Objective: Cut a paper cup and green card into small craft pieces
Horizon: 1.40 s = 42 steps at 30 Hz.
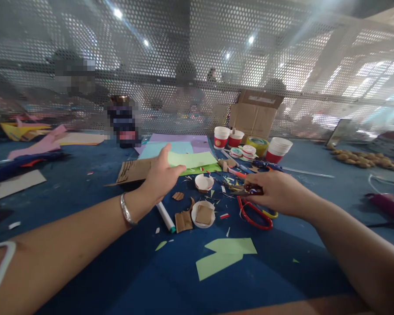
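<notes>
My left hand (160, 173) has its thumb over the near edge of a light green paper strip (195, 159), gripping its left end above a brighter green sheet (205, 168). My right hand (272, 188) is closed around the dark handles of a pair of scissors (241, 191), whose blades point left. Just below it lie red-handled scissors (256, 216). Between my hands sit a small white cup bottom (203, 182) and a second white round piece (203, 214) bearing a cardboard square. Cut light green paper (224, 256) lies in front, and a white marker (165, 217) rests below my left wrist.
Red-and-white paper cups (278, 149), yellow tape (257, 145) and a cardboard box (254, 116) stand at the back right. Purple paper (183, 139) lies behind my left hand. Walnut-like pieces (364, 158) sit far right. A perforated metal screen (197, 52) borders the blue table; people are beyond it.
</notes>
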Each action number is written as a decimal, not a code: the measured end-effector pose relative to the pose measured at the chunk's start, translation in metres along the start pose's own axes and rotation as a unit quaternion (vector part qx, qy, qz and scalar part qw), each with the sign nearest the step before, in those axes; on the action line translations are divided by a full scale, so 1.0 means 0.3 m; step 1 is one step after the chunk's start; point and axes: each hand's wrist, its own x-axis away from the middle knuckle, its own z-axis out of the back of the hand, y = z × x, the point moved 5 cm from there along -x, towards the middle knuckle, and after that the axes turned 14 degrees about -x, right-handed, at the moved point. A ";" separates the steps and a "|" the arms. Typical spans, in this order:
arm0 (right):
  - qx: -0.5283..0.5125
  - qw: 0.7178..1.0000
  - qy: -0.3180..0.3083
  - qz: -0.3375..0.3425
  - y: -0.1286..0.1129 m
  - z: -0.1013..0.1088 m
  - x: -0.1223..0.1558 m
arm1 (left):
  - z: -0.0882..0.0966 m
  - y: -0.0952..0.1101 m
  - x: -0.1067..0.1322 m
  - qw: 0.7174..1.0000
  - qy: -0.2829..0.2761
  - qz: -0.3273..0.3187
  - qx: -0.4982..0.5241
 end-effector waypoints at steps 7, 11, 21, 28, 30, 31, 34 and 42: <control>-0.004 0.997 -0.034 -0.073 0.100 0.024 -0.013 | 0.037 0.088 0.019 0.974 0.013 -0.149 -0.173; 0.012 0.993 -0.061 -0.098 0.131 0.014 -0.015 | 0.015 0.143 0.076 0.952 -0.064 -0.245 -0.170; 0.004 0.989 -0.105 -0.105 0.139 -0.010 -0.010 | -0.026 0.137 0.103 0.922 -0.124 -0.307 -0.198; 0.023 0.987 -0.104 -0.119 0.139 -0.008 -0.004 | -0.045 0.130 0.107 0.915 -0.161 -0.306 -0.209; 0.020 0.987 -0.106 -0.116 0.140 -0.009 -0.004 | -0.046 0.134 0.112 0.915 -0.162 -0.307 -0.207; 0.014 0.988 -0.108 -0.112 0.141 -0.010 -0.005 | -0.046 0.136 0.115 0.914 -0.162 -0.310 -0.206; -0.004 0.988 -0.111 -0.104 0.145 -0.009 -0.009 | -0.047 0.141 0.121 0.910 -0.161 -0.323 -0.205; -0.027 0.990 -0.099 -0.099 0.157 0.002 -0.012 | -0.051 0.141 0.123 0.906 -0.173 -0.328 -0.206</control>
